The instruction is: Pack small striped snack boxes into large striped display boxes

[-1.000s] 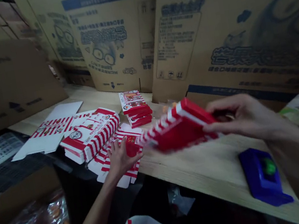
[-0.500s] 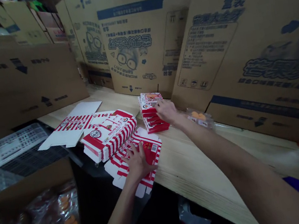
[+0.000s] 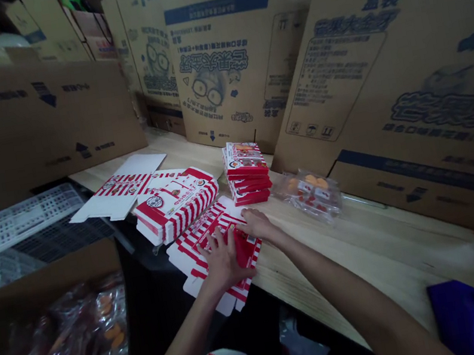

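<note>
Both hands rest on a pile of flat, unfolded red-and-white striped cartons (image 3: 194, 248) at the near edge of a wooden table (image 3: 367, 246). My left hand (image 3: 223, 259) lies flat on the top sheet with its fingers spread. My right hand (image 3: 257, 224) touches the same sheet's right edge, fingers curled lightly on it. Just behind stands a stack of folded red boxes (image 3: 246, 173). A thicker bundle of flat striped cartons (image 3: 176, 206) lies to the left of that stack.
A clear plastic packet with orange pieces (image 3: 312, 192) lies right of the red boxes. Large printed cardboard cartons (image 3: 360, 72) wall in the table's back. A blue tool (image 3: 469, 317) sits at the near right. A white grid tray (image 3: 13, 224) and crinkled plastic bags (image 3: 66, 351) are on the left.
My right hand carried a folded red box to the stack of red boxes, left it there, and came back to the flat cartons beside my left hand. The view shifted left.
</note>
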The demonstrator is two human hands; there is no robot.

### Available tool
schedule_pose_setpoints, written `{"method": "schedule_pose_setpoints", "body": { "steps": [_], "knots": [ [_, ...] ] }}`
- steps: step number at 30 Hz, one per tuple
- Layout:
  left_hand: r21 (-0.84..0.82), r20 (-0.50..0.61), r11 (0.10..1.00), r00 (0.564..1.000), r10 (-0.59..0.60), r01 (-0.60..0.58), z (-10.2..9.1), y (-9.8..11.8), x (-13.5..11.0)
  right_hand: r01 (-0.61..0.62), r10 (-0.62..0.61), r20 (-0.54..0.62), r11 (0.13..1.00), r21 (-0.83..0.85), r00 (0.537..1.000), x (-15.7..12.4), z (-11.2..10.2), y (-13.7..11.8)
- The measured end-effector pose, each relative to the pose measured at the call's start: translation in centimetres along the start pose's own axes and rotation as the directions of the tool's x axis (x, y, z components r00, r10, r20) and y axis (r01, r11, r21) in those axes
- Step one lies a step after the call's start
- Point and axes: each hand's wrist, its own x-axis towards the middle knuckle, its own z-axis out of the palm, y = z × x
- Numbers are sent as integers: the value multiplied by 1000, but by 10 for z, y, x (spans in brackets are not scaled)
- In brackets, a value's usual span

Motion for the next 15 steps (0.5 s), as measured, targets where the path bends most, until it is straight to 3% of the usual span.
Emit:
{"method": "schedule_pose_setpoints", "body": {
  "steps": [4,8,12,15],
  "knots": [
    [10,-7,1000,1000,4,-4,5,2,-4,-101,93,71,988,114,993,5,15,4],
    [-4,-57,1000,998,29,-29,3,6,-7,-145,135,51,949,280,989,-2,8,13],
    [-25,-172,997,983,68,-74,-18,1,-17,-120,198,-159,908,402,967,-23,-15,7],
    [-125,-282,982,954,103,-143,-50,-4,-32,-12,321,-403,795,607,857,-65,-27,-6]
  ]
}}
